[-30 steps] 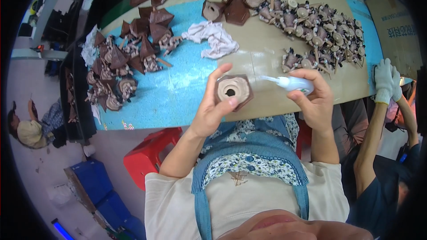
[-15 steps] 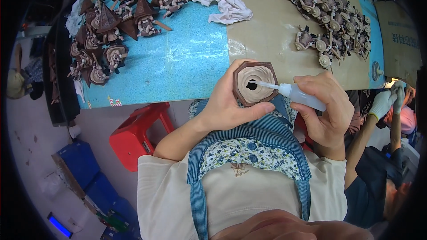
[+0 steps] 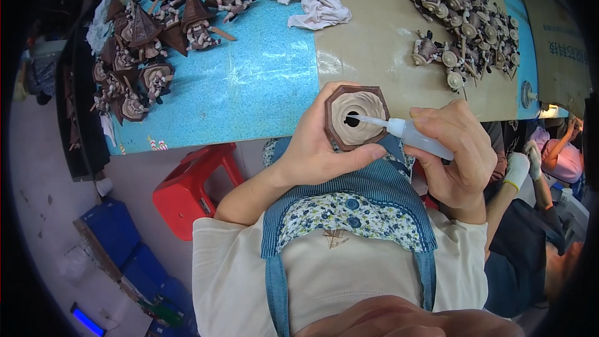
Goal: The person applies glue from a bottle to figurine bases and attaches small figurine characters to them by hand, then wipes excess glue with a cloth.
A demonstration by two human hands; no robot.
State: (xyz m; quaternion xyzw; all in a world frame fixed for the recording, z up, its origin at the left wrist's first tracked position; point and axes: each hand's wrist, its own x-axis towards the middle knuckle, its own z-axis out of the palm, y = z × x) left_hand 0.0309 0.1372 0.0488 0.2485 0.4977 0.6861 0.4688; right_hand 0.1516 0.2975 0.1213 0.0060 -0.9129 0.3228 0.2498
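My left hand (image 3: 318,143) is closed around a brown hexagonal base (image 3: 365,98), held up over my lap near the table's front edge. Its face toward me has a beige, ridged recess with a dark hole in the middle. Between the thumb and fingers of my right hand (image 3: 458,146) is a translucent squeeze bottle (image 3: 424,139) with a long thin nozzle. The nozzle tip points left and sits at the dark hole; whether it touches the rim I cannot tell.
Brown peaked-roof figurines (image 3: 142,31) crowd the table's left side. Several figurines with round beige tops (image 3: 468,28) cover the right. A crumpled white cloth (image 3: 312,3) lies at the back. A red stool (image 3: 193,193) stands below the edge. At right, a co-worker's gloved hand (image 3: 516,168) shows.
The base and bottle stay almost in place, with the nozzle still at the hole. My view has shifted slightly. The co-worker's gloved hands have moved down and left.
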